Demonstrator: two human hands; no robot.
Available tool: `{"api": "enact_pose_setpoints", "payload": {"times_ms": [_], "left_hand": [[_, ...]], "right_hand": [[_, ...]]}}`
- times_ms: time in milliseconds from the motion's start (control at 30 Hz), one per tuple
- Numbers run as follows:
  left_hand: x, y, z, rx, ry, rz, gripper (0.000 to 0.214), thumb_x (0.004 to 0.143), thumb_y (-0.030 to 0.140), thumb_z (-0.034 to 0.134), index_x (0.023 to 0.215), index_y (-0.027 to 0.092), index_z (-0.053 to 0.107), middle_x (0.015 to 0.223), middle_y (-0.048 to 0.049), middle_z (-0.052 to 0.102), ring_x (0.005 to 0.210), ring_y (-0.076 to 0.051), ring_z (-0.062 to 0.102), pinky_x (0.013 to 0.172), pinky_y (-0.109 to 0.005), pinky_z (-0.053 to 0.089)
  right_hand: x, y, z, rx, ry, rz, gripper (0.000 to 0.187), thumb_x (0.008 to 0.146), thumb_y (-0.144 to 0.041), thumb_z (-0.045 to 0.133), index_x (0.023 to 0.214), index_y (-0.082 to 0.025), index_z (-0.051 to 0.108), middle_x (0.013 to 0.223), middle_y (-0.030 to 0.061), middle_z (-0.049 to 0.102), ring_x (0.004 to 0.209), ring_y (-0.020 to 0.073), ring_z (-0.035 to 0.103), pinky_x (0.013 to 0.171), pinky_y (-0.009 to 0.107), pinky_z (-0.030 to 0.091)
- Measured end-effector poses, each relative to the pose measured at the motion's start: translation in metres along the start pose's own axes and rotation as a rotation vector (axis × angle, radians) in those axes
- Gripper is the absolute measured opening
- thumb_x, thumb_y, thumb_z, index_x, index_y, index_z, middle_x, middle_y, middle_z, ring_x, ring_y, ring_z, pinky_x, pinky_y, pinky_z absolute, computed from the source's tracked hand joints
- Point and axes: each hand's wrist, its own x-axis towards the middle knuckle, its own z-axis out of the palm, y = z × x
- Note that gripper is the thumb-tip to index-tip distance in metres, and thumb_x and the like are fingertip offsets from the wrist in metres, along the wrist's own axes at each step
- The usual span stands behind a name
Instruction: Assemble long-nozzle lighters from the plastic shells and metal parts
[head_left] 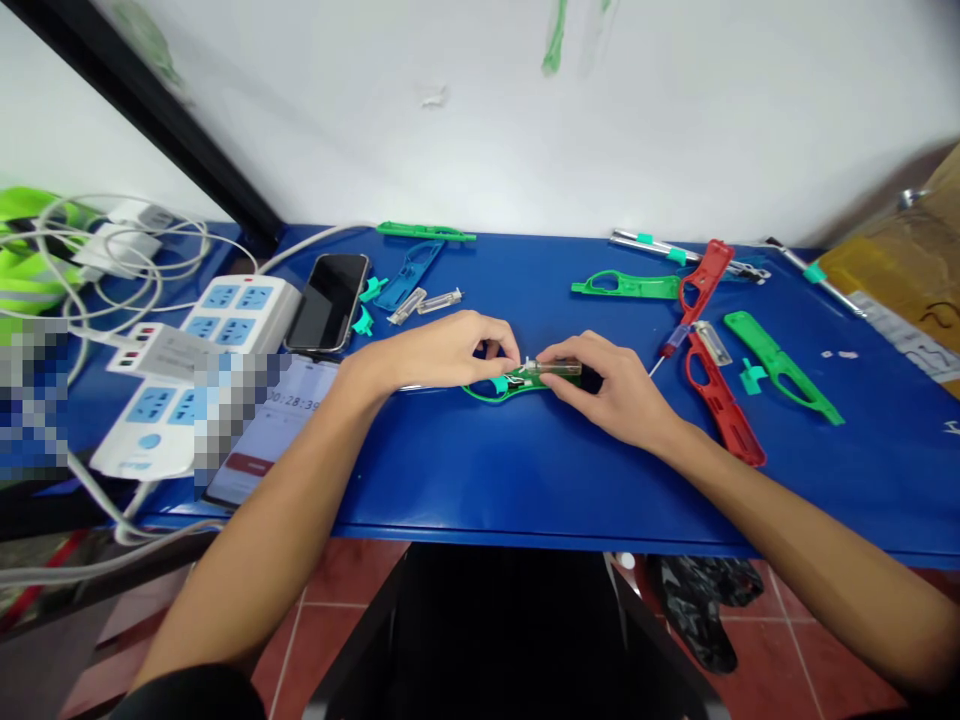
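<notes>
A green lighter casing half [491, 397] lies on the blue table between my hands. It has a teal trigger [499, 384] and thin wires near its loop. My right hand [611, 385] pinches a clear fuel tank [559, 367] between thumb and fingers, over the casing's right part. My left hand [457, 350] has its thumb and fingertips closed just above the trigger, beside the tank's white end; what they pinch is too small to make out. A metal tube [412, 388] shows partly under my left hand.
To the right lie red casing halves [724, 400], a screwdriver [673, 342], a green casing half [784, 368] and a loose tank [712, 343]. Leftward are spare tanks [439, 301], a blue casing half [409, 275], a black phone [328, 303], a timer phone [274, 425] and power strips [244, 300].
</notes>
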Motion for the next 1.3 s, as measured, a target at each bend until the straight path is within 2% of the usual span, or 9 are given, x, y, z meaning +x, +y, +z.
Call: {"api": "enact_pose_setpoints", "payload": {"times_ms": [600,1033,1300], "left_hand": [[-0.0003,0.0016,-0.0012,0.025,-0.006,0.028,0.025,0.097,0.038,0.063,0.1,0.019,0.08,0.103,-0.0065,0.078,0.085,-0.018,0.067,0.074,-0.031,0.046],[-0.002,0.0081,-0.0007,0.03,-0.017,-0.018,0.026,0.097,0.036,0.061,0.1,0.019,0.079,0.103,-0.0054,0.077,0.083,-0.017,0.065,0.072,-0.03,0.044],[-0.0003,0.006,0.0011,0.047,-0.014,0.041,0.021,0.095,0.032,0.062,0.097,0.019,0.078,0.103,-0.0061,0.076,0.083,-0.016,0.065,0.072,-0.029,0.044]], "right_hand": [[0.0005,-0.002,-0.0003,-0.012,-0.003,-0.001,0.012,0.105,-0.028,0.068,0.113,-0.027,0.076,0.106,0.0054,0.083,0.089,0.0255,0.068,0.086,0.044,0.055],[-0.0014,-0.0038,0.0012,-0.027,0.029,-0.046,0.013,0.106,-0.026,0.068,0.116,-0.023,0.076,0.104,0.0055,0.083,0.085,0.023,0.068,0.083,0.04,0.056],[-0.0028,-0.0023,0.0008,-0.037,0.02,-0.029,0.016,0.107,-0.029,0.067,0.117,-0.024,0.078,0.103,0.0059,0.083,0.087,0.0239,0.069,0.082,0.041,0.056]]}}
